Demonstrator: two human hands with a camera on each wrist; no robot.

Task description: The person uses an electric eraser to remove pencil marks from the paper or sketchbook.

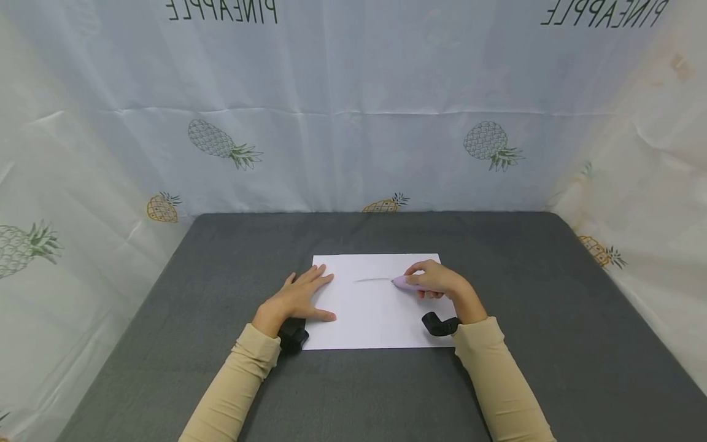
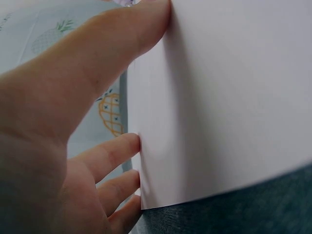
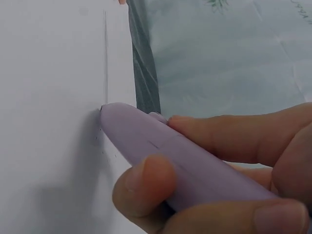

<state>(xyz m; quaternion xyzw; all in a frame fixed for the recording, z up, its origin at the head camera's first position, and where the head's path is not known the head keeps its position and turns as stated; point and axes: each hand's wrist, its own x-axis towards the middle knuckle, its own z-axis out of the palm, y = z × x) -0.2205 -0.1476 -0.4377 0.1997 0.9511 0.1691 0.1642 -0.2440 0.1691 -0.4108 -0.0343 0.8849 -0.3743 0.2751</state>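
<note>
A sheet of white paper (image 1: 364,325) lies on the dark table, with a thin grey line (image 1: 371,280) across its upper part. My right hand (image 1: 436,279) grips a thick lilac electric eraser (image 3: 161,146), thumb and fingers curled round its body. Its dark tip touches the paper at the line's right end, and tiny dark specks lie beside it in the right wrist view. My left hand (image 1: 301,298) rests on the sheet's left edge, fingers spread and thumb stretched out. In the left wrist view, the thumb and fingertips touch the paper (image 2: 234,97).
A dark grey cloth covers the table (image 1: 359,393). Pineapple-printed white curtain (image 1: 353,141) stands behind and at both sides. A black wrist camera (image 1: 439,324) sits by the right wrist, another black one (image 1: 294,339) by the left.
</note>
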